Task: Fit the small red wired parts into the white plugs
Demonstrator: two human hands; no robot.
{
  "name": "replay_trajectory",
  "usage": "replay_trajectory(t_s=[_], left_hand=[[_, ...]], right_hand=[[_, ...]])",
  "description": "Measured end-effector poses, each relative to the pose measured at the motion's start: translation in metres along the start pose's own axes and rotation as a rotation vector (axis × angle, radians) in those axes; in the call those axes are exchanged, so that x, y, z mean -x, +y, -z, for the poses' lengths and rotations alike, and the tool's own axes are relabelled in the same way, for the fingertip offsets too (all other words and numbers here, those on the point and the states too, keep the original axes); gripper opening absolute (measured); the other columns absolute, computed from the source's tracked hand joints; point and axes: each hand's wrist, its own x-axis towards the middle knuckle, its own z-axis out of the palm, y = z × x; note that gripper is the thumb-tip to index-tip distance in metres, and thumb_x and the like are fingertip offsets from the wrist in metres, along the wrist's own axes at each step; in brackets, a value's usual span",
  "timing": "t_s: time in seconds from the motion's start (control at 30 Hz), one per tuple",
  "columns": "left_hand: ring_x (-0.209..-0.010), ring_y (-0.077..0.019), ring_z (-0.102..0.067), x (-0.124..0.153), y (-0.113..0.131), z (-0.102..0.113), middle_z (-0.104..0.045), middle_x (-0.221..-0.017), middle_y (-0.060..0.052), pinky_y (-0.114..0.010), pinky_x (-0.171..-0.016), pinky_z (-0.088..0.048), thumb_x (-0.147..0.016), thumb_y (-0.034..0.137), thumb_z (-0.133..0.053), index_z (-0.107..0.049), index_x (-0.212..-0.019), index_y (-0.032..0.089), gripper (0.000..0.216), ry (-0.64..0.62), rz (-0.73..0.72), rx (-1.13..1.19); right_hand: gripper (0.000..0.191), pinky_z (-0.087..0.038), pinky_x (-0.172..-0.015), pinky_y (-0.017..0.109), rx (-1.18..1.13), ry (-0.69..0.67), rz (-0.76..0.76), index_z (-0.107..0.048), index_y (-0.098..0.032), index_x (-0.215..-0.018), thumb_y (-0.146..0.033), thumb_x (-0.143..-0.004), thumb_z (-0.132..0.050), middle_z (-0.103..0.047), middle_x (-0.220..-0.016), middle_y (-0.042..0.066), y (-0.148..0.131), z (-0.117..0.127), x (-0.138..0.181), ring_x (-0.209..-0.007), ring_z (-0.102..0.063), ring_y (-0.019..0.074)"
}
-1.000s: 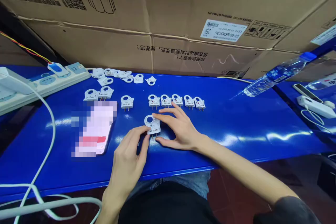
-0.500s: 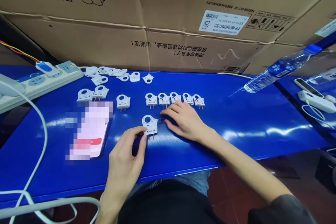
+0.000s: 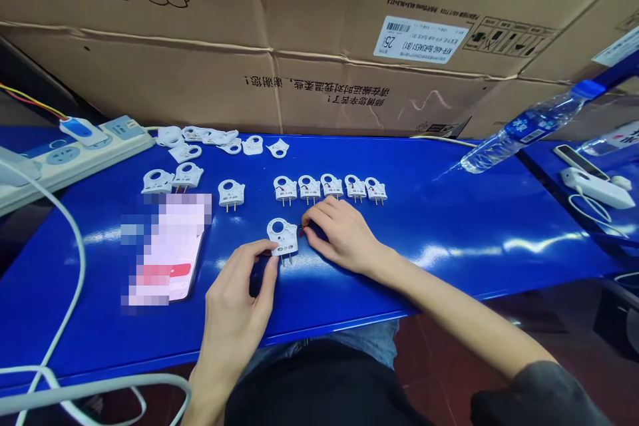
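Note:
Between thumb and index finger, my left hand (image 3: 242,299) grips the lower left edge of a white plug housing (image 3: 283,237). The housing has a round hole near its top and two metal prongs pointing toward me. At its right side my right hand (image 3: 339,233) pinches a small dark piece with red and black wire (image 3: 301,231), partly hidden by the fingertips. Beyond the hands, several similar plug housings (image 3: 285,190) stand in a row, with small wires inside. Another plug housing (image 3: 231,194) sits apart to the left of that row.
More white housings (image 3: 188,175) and loose white covers (image 3: 253,145) lie at the back left. A phone (image 3: 172,253) is left of my left hand, near a power strip (image 3: 74,158). A tilted water bottle (image 3: 522,130) is at right; a cardboard box (image 3: 319,33) stands behind.
My right hand's thumb and index finger have closed together on the small wired piece beside the housing. My left hand keeps its grip. The whole view has shifted slightly.

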Motion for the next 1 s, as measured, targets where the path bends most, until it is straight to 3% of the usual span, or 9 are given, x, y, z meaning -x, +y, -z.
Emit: replay_trajectory(t_s=[0.27, 0.47, 0.77, 1.0], left_hand=[[-0.100, -0.0191, -0.069, 0.0006, 0.0029, 0.0006, -0.072, -0.113, -0.003, -0.029, -0.083, -0.057, -0.103, 0.034, -0.056, -0.064, -0.120, 0.025, 0.020, -0.009, 0.015, 0.004], [-0.100, -0.0192, -0.070, 0.0002, 0.0042, 0.0005, -0.073, -0.112, -0.004, -0.030, -0.084, -0.057, -0.104, 0.034, -0.056, -0.065, -0.118, 0.025, 0.020, 0.000, 0.007, -0.001], [-0.099, -0.0193, -0.070, -0.0008, -0.0007, -0.0001, -0.075, -0.111, -0.003, -0.032, -0.086, -0.055, -0.104, 0.030, -0.057, -0.065, -0.121, 0.027, 0.020, -0.017, -0.101, -0.011], [-0.103, -0.0194, -0.070, -0.0019, -0.0024, -0.0009, -0.075, -0.113, -0.002, -0.034, -0.094, -0.051, -0.103, 0.025, -0.058, -0.064, -0.121, 0.026, 0.019, -0.029, -0.179, -0.031]], right_hand=[[0.008, -0.050, -0.083, 0.036, -0.143, 0.099, 0.004, -0.066, -0.020, -0.102, -0.020, -0.100, -0.057, -0.075, -0.098, 0.006, -0.0015, 0.0008, -0.0003, -0.091, -0.062, 0.0219], [0.028, -0.054, -0.091, 0.036, -0.288, 0.225, -0.001, -0.066, -0.021, -0.128, -0.020, -0.106, -0.050, -0.072, -0.110, 0.006, -0.0026, 0.0001, 0.0008, -0.100, -0.064, 0.0198], [0.020, -0.056, -0.089, 0.036, -0.382, 0.185, 0.001, -0.066, -0.020, -0.116, -0.017, -0.102, -0.052, -0.072, -0.107, 0.007, -0.0101, 0.0009, 0.0003, -0.098, -0.067, 0.0195], [0.012, -0.055, -0.093, 0.035, -0.401, 0.151, 0.040, -0.063, -0.023, -0.116, -0.027, -0.106, -0.058, -0.075, -0.109, 0.003, -0.0069, -0.0021, 0.0015, -0.100, -0.066, 0.0179]])
